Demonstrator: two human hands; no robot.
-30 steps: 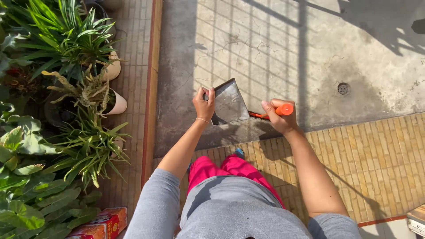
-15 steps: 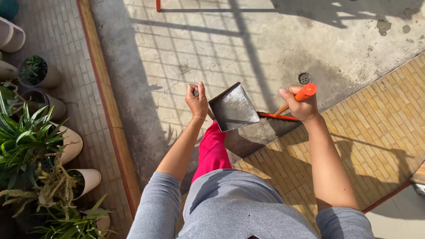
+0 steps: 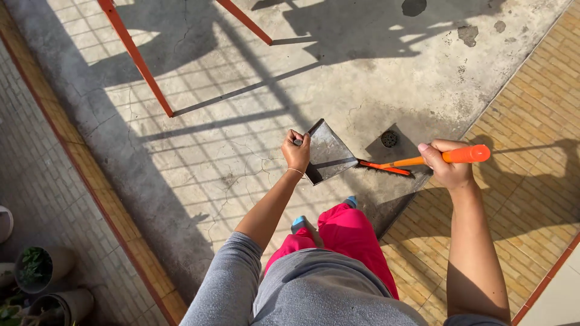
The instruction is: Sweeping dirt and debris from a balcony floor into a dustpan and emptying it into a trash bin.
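My left hand point(image 3: 296, 151) grips the handle of a dark metal dustpan point(image 3: 329, 158), which hangs above the concrete floor. My right hand point(image 3: 447, 166) is closed around the orange handle of a broom point(image 3: 423, 160). The broom's orange head with dark bristles point(image 3: 386, 169) sits just right of the dustpan's edge. Both arms reach forward over my pink trousers point(image 3: 350, 232) and grey shirt.
A round floor drain point(image 3: 389, 139) lies just beyond the broom head. Orange metal bars point(image 3: 136, 57) stand on the cracked concrete at the upper left. Yellow brick paving point(image 3: 531, 133) runs along the right, and pots with plants point(image 3: 36, 271) sit at the lower left.
The view has swung right, so the plants slid off to the lower left and orange bars came into sight. The broom handle has tipped lower and my right hand has moved outward.
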